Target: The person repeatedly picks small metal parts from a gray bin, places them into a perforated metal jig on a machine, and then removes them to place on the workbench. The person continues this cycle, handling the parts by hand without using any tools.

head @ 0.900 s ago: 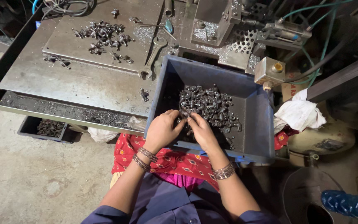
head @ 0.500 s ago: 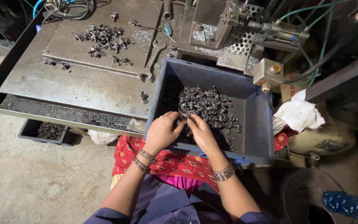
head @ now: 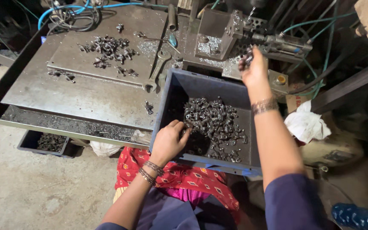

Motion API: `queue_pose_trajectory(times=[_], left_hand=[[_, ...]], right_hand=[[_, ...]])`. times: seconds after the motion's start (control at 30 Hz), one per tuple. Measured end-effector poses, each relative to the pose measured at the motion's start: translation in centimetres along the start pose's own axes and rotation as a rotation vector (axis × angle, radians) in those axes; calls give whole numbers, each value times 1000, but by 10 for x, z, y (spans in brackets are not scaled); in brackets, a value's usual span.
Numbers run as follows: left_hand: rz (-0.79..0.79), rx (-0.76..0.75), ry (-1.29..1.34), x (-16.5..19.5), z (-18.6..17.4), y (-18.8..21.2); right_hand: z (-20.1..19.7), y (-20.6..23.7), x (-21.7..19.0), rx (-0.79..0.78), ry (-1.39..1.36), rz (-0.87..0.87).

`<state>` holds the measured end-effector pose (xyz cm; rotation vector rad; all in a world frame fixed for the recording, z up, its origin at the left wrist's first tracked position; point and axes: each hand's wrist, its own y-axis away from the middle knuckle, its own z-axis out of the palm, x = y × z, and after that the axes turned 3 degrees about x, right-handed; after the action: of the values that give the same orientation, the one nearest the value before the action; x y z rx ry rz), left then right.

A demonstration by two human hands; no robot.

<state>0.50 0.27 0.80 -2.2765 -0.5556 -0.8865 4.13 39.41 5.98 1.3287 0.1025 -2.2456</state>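
A blue plastic bin (head: 179, 91) rests on my lap and holds a heap of small dark metal parts (head: 214, 123). My left hand (head: 169, 142) lies inside the bin at its near left edge, fingers curled over the parts; whether it grips one is not visible. My right hand (head: 254, 68) is raised beyond the bin's far rim, fingers closed on a small metal part (head: 248, 56) next to the grey metal fixture (head: 222, 36) of the machine.
A steel work plate (head: 86, 91) lies to the left with several loose metal parts (head: 109, 49) and a spanner (head: 156, 70). Blue and green hoses run along the back. A white rag (head: 307, 123) sits at right, a dark tray (head: 43, 142) of parts below the bench.
My right hand has left the bin and risen to the machine fixture with a metal part. My left hand stays in the bin.
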Motion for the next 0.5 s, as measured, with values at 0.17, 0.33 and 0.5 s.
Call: queue_pose_trajectory(times=[0.17, 0.33, 0.5], left_hand=[[20, 15, -16, 0, 0, 1], [20, 29, -16, 0, 1, 0], [11, 25, -24, -1, 1, 1]], right_hand=[[20, -45, -16, -59, -3, 257], [27, -49, -20, -8, 249, 11], [38, -45, -19, 64, 510, -234]])
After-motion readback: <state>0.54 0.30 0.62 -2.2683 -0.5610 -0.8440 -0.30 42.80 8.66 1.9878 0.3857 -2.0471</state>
